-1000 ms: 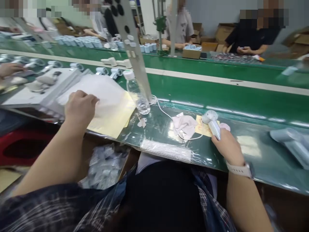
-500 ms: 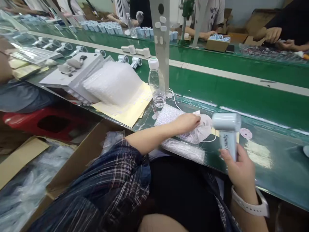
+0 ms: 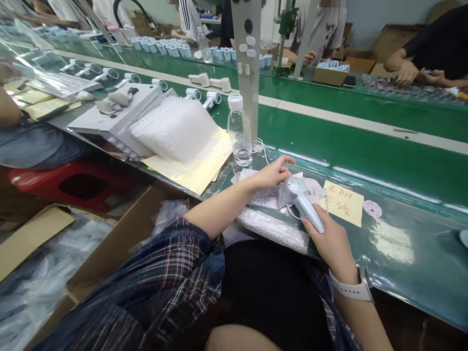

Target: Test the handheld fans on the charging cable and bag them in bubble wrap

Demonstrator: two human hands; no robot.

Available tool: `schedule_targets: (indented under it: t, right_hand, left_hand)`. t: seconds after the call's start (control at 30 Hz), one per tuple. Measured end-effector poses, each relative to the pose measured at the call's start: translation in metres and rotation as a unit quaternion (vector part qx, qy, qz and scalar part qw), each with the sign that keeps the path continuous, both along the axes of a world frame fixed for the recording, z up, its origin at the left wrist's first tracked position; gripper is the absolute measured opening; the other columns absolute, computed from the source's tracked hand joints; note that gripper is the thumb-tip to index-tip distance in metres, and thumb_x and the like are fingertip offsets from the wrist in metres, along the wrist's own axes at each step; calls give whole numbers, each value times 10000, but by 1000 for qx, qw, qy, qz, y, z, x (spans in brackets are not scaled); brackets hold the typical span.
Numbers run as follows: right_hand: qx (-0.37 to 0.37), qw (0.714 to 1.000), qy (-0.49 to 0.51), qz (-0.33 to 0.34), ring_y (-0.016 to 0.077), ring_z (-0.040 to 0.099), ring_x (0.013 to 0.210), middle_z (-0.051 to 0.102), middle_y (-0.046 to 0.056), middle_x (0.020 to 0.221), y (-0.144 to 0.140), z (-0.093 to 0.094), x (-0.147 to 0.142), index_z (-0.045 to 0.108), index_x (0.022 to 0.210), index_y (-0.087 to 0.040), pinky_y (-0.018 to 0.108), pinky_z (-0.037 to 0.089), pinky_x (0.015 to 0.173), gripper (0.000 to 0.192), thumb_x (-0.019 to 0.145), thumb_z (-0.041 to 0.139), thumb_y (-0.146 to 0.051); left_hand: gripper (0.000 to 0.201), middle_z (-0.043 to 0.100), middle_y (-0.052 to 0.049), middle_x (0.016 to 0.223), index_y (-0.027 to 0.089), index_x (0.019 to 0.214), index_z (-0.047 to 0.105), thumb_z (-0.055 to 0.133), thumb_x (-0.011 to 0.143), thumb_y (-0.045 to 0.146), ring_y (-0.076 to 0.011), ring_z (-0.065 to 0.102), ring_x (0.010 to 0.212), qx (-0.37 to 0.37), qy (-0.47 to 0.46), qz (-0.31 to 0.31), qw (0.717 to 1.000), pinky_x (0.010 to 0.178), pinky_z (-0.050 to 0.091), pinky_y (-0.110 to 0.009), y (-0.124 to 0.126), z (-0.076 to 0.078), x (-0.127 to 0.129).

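My right hand (image 3: 331, 234) grips a light-blue handheld fan (image 3: 309, 212) by its handle, with the round head tilted up and left. The blades behind the head's round face show faintly. My left hand (image 3: 276, 173) is just beyond the fan's head, index finger stretched out and the other fingers partly curled; nothing shows in it. Under and beside the hands lies a bubble-wrap pouch (image 3: 265, 197), partly hidden, with a whitish cloth-like piece (image 3: 312, 187) and a white cord behind the fan. A second bubble-wrap strip (image 3: 274, 229) lies along the table edge.
A water bottle (image 3: 239, 131) stands by the metal post (image 3: 248, 73). Left of it are yellow sheets (image 3: 197, 178) and stacked bubble-wrap bags (image 3: 175, 126). A handwritten yellow note (image 3: 343, 204) lies at right. Several fans rest along the green belt (image 3: 329, 122). An open carton (image 3: 109, 243) stands below left.
My right hand has brought the fan left and turned it so its round face shows, uncovering the yellow note. My left hand has risen slightly off the pouch, its index finger now stretched out.
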State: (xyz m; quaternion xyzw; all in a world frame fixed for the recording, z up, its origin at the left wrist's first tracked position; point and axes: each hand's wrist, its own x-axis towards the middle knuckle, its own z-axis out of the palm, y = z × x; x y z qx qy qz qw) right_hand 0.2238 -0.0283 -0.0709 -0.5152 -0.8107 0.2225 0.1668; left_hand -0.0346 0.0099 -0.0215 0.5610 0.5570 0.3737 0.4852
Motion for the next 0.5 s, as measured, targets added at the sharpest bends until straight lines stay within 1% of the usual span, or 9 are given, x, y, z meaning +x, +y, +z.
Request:
schedule_targets:
  t: [0.1,0.17,0.2,0.27,0.33,0.37,0.4,0.47,0.5]
  right_hand:
    - [117,990,-68,45,271,706,753,767,89,924,-8,8,-6,678,1380,-204,323,448,619,431,1020,542,-399]
    - [180,976,-94,80,270,694,767,734,107,885,-10,17,-11,701,1346,-184,326,427,622,400,1034,507,-341]
    - [183,975,-85,92,266,690,771,727,110,877,-9,22,-12,723,1296,-189,325,426,626,375,1037,501,-344]
    - [133,988,-7,74,249,673,726,721,99,836,-3,33,-13,753,1121,-200,320,435,613,334,1020,543,-439]
    - [34,989,143,-8,210,609,589,687,64,729,2,43,-10,700,910,-209,307,428,543,405,978,590,-592]
    - [-25,972,232,-40,193,566,527,659,45,677,2,48,-7,653,850,-218,301,413,495,467,964,585,-666]
    - [-85,944,315,-42,181,526,478,626,24,630,-1,51,-2,615,831,-228,296,393,449,521,952,568,-733]
    - [-176,893,413,27,176,494,434,583,-6,577,-13,57,9,606,896,-239,288,369,392,596,909,575,-834]
    - [-195,884,419,73,183,516,448,590,-9,582,-20,60,15,627,960,-237,289,388,390,624,870,626,-854]
  left_hand:
    - [466,598,24,823,207,1450,441,482,998,101,-136,549,729,96,163,-48,981,697,407,-252,-16,16,13]
    - [494,712,-38,1016,227,1493,449,490,1012,126,-180,654,891,142,293,-122,938,765,451,-276,-29,27,26]
    - [498,735,-71,1122,228,1504,456,501,1018,134,-206,683,983,159,340,-164,912,798,471,-288,-35,34,32]
    - [495,740,-120,1237,208,1519,468,519,1031,142,-246,701,1100,209,398,-237,861,834,499,-306,-48,51,41]
    - [471,752,-141,1213,177,1521,477,506,1052,155,-259,713,1090,258,420,-258,831,807,514,-311,-58,73,47]
    - [454,760,-138,1185,165,1520,478,489,1066,167,-253,717,1068,276,414,-252,830,787,519,-305,-63,85,49]
    - [442,765,-129,1173,163,1522,476,470,1080,181,-239,720,1061,288,398,-245,836,784,527,-294,-67,97,51]
    - [440,762,-101,1222,197,1539,468,448,1100,206,-202,714,1113,307,357,-248,847,845,546,-261,-76,121,56]
    - [445,757,-76,1250,236,1548,468,451,1104,220,-181,709,1141,316,343,-252,848,887,547,-242,-79,131,60]
